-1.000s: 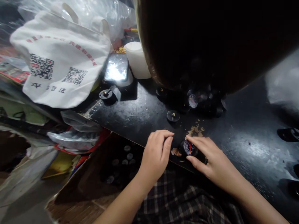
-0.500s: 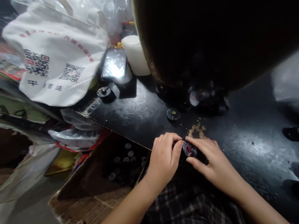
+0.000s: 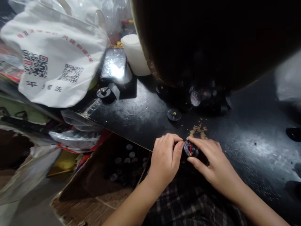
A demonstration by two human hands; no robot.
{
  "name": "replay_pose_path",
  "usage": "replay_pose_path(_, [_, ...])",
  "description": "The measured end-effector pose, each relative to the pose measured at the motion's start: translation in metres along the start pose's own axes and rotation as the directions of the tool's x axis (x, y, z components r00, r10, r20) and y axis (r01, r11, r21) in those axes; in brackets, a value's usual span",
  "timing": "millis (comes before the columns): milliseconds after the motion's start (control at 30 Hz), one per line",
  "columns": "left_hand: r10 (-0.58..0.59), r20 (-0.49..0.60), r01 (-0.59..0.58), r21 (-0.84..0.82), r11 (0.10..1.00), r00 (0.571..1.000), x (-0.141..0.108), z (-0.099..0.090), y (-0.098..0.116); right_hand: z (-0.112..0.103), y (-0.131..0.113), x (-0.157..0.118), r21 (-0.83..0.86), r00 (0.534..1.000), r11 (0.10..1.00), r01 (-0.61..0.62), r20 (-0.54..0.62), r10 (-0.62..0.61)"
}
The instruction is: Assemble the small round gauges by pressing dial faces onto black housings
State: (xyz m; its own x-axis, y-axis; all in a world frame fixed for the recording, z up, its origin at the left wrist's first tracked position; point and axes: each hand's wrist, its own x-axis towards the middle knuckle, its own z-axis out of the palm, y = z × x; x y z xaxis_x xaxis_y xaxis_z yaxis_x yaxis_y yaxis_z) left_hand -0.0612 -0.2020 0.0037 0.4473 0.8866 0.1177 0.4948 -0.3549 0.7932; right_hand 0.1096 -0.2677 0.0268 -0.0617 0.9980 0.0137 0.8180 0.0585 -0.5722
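Observation:
A small round dial gauge [image 3: 190, 148] with a dark face, pale markings and a red pointer is held near the table's front edge, tilted toward me. My right hand [image 3: 211, 157] grips it from the right, thumb below and fingers above. On its left rim, the bent fingers and thumb of my left hand [image 3: 167, 157] close in a pinch. The back of the gauge is hidden. Beyond my hands, a black disc [image 3: 174, 115] with a small brass fitting lies on the tabletop.
More dial gauges [image 3: 195, 98] lie in shadow under a large dark shape [image 3: 211, 40]. A cardboard box [image 3: 82, 185] below left contains several round pieces. At the back left are a phone [image 3: 114, 62], a white cylinder [image 3: 135, 56] and a printed cloth bag [image 3: 58, 53].
Between my fingers the gauge has turned slightly, so its face and red pointer show more clearly. Both hands stay almost in place.

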Motion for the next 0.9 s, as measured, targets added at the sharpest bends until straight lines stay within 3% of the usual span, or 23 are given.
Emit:
replay_pose_path(133, [0.02,0.013,-0.021,0.098,0.995,1.0,-0.001,0.004,0.003,0.005,-0.011,0.001,-0.145,0.993,0.982,0.118,0.024,-0.115])
replay_pose_path(300, [0.065,0.011,-0.066,0.175,0.982,0.998,-0.006,0.01,0.001,0.02,-0.012,0.001,-0.265,0.995,0.96,0.085,0.077,-0.067])
replay_pose_path(433, [0.124,0.006,-0.123,0.209,0.97,0.992,-0.007,0.012,0.0,0.03,-0.011,0.0,-0.286,0.995,0.957,0.058,0.099,-0.031])
replay_pose_path(900, [0.103,0.026,-0.105,0.175,0.979,0.994,-0.008,0.01,-0.003,0.032,-0.014,0.0,-0.269,0.994,0.963,0.012,0.111,0.019])
